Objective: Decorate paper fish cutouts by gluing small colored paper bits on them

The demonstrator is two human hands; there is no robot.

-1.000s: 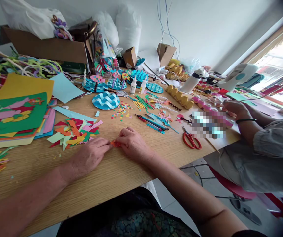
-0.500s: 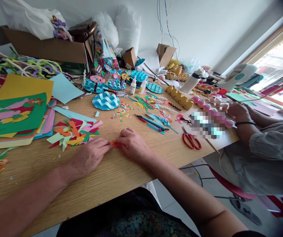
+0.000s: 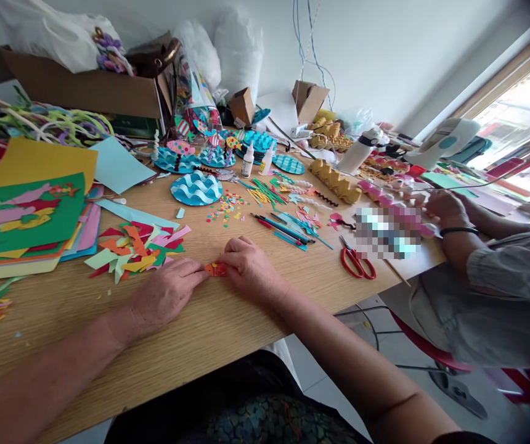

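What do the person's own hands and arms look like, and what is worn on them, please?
Both the left hand and the right hand are ungloved, with no watch or bracelet visible. The left arm is bare as far as it shows; the right arm is bare up to a dark sleeve edge at the picture's bottom.

I hold a small orange-red cutout [image 3: 217,269] of matt-looking paper on the smooth, light-brown wood-grained table [image 3: 191,351]. By its near edge lie red-handled scissors [image 3: 352,253] of metal and smooth plastic; toward the far edge, a rough yellow moulded-pulp strip [image 3: 335,182].
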